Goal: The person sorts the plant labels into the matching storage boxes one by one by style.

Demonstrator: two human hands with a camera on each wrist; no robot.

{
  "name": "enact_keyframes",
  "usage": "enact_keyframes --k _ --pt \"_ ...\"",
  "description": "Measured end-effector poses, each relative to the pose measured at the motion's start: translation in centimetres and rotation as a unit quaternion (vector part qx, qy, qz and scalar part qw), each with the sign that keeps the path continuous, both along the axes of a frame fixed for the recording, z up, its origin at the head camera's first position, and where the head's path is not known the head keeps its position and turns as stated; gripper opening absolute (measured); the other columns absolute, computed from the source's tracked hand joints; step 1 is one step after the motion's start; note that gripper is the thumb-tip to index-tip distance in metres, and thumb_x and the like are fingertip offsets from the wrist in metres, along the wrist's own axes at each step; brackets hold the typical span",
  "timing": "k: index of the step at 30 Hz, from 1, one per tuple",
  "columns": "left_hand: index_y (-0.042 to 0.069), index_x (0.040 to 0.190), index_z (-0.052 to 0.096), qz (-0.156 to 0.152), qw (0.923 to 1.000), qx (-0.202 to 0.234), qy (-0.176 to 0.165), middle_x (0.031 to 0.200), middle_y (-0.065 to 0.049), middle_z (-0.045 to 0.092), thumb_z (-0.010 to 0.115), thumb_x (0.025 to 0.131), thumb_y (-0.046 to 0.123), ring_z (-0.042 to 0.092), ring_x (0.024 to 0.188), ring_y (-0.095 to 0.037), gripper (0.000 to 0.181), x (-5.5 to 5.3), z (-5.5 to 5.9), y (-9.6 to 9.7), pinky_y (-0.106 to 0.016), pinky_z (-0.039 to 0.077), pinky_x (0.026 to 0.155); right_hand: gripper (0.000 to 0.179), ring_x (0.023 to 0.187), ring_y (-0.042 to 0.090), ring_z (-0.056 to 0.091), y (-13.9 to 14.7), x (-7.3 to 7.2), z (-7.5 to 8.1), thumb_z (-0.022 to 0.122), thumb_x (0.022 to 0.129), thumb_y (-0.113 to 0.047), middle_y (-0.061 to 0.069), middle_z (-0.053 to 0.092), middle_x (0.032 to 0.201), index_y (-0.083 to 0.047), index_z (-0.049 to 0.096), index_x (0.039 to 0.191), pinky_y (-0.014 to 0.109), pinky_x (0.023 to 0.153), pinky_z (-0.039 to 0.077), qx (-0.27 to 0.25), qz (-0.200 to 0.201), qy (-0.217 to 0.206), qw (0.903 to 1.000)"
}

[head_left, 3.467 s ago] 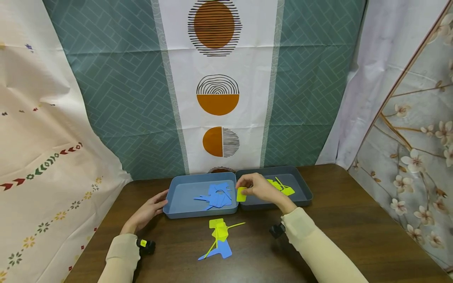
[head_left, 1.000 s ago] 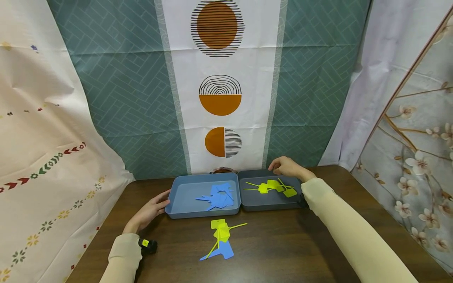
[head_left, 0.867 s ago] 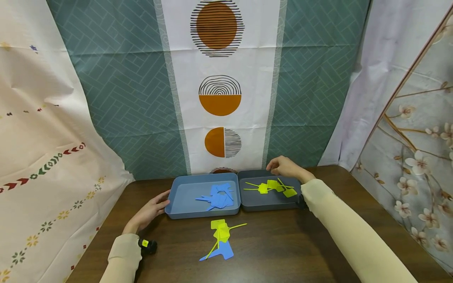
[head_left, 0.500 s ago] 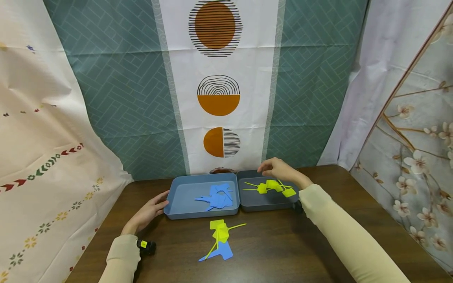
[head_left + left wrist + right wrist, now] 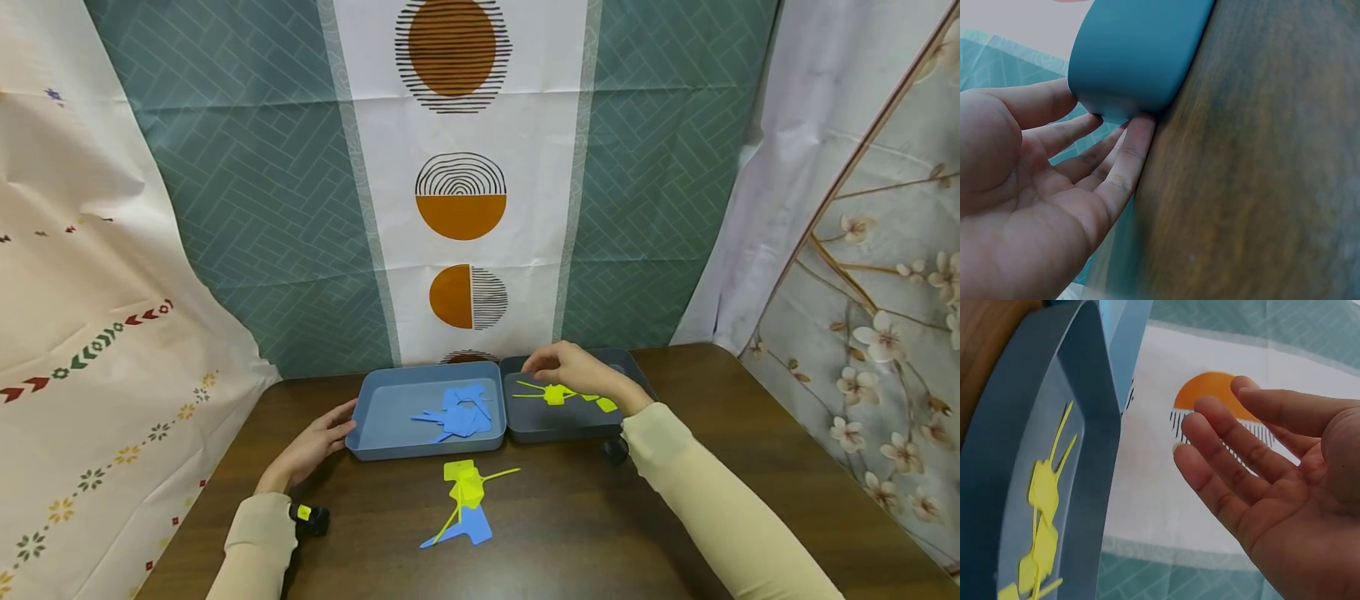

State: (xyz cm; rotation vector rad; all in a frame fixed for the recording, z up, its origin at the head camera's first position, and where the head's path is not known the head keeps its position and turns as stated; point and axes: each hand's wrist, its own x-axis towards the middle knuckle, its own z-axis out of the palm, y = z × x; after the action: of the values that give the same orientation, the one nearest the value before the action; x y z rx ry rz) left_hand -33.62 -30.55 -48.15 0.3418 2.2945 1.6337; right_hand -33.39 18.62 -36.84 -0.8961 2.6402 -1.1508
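Note:
My left hand (image 5: 317,443) rests against the left end of the blue tray (image 5: 375,450); in the left wrist view its extended fingers (image 5: 1124,165) touch the tray's outer wall. Several flat blue tags (image 5: 461,417) with narrow stems lie in that tray. Over the dark grey tray (image 5: 540,433) hovers my right hand (image 5: 577,368), its fingers loosely bent with nothing between them. Below it, yellow tags (image 5: 555,394) with thin tails lie in the grey tray, partly hidden by the hand in the head view. The right wrist view shows the empty palm beside these yellow tags (image 5: 1044,487).
On the brown table (image 5: 555,533) in front of the trays, a small pile of yellow tags (image 5: 468,487) overlaps a blue T-shaped tag (image 5: 474,525). The two trays stand side by side, close to the hanging cloth (image 5: 480,250) behind.
The right hand carried a yellow tag earlier and has let it go in the grey tray. In the last second it has moved left over that tray. The left hand has stayed put.

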Motion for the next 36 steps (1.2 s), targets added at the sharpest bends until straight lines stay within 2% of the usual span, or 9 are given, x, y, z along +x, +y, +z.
enact_keyframes --k 4,8,14,21,24,30,36 --pt "0.003 0.167 0.012 0.001 1.0000 0.000 0.001 0.169 -0.028 0.013 0.043 0.114 0.020 0.025 0.153 -0.046 0.064 -0.1 0.0 0.0 -0.058 0.029 0.121 0.020 0.106 0.030 0.069 -0.9 0.6 -0.2 0.061 0.103 -0.004 0.014 0.072 0.119 -0.001 0.072 0.120 0.043 0.093 0.058 -0.015 0.016 0.002 0.9997" --pt "0.004 0.167 0.012 0.001 1.0000 0.003 -0.002 0.169 -0.028 0.013 0.042 0.114 0.020 0.023 0.154 -0.045 0.063 -0.1 -0.1 0.0 -0.057 0.029 0.121 0.020 0.107 0.034 0.069 -1.9 1.4 -0.7 0.062 0.103 -0.004 0.011 0.072 0.118 -0.001 0.073 0.119 0.041 0.091 0.059 -0.025 0.035 -0.001 0.9991" --pt "0.004 0.167 0.012 0.001 1.0000 0.002 -0.002 0.169 -0.027 0.014 0.043 0.114 0.020 0.026 0.153 -0.045 0.063 -0.1 -0.2 -0.1 -0.057 0.030 0.121 0.021 0.106 0.025 0.068 -3.5 2.4 -1.6 0.063 0.103 -0.005 0.010 0.072 0.117 -0.002 0.073 0.121 0.037 0.093 0.058 -0.029 0.056 -0.004 0.9980" --pt "0.004 0.167 0.012 0.000 1.0000 0.002 -0.001 0.170 -0.027 0.012 0.043 0.114 0.020 0.024 0.153 -0.045 0.064 0.0 0.0 0.0 -0.058 0.029 0.121 0.022 0.109 0.027 0.068 -5.2 3.6 -2.9 0.063 0.104 -0.009 0.005 0.073 0.120 -0.006 0.073 0.124 0.034 0.094 0.057 -0.029 0.091 -0.030 0.9950" --pt "0.004 0.167 0.012 0.001 1.0000 0.003 -0.003 0.169 -0.027 0.012 0.043 0.114 0.020 0.023 0.154 -0.045 0.064 0.1 0.0 0.1 -0.058 0.029 0.121 0.023 0.108 0.025 0.068 -5.8 4.0 -3.4 0.064 0.103 -0.008 0.008 0.073 0.120 -0.007 0.073 0.123 0.030 0.091 0.056 -0.029 0.106 -0.028 0.9936" --pt "0.003 0.167 0.012 0.004 1.0000 -0.001 0.000 0.168 -0.028 0.014 0.042 0.114 0.020 0.022 0.154 -0.046 0.063 0.1 0.0 0.1 -0.057 0.030 0.121 0.025 0.107 0.019 0.067 -7.2 5.0 -4.6 0.064 0.102 -0.005 0.016 0.072 0.122 -0.001 0.071 0.125 0.028 0.094 0.055 -0.021 0.128 -0.054 0.9901" --pt "0.003 0.167 0.011 0.002 1.0000 -0.001 -0.002 0.168 -0.028 0.014 0.040 0.114 0.019 0.022 0.154 -0.046 0.062 0.1 -0.1 0.1 -0.056 0.031 0.121 0.026 0.107 0.017 0.066 -8.4 5.8 -5.8 0.063 0.102 -0.004 0.017 0.071 0.123 0.001 0.070 0.127 0.022 0.092 0.054 -0.022 0.140 -0.078 0.9869"
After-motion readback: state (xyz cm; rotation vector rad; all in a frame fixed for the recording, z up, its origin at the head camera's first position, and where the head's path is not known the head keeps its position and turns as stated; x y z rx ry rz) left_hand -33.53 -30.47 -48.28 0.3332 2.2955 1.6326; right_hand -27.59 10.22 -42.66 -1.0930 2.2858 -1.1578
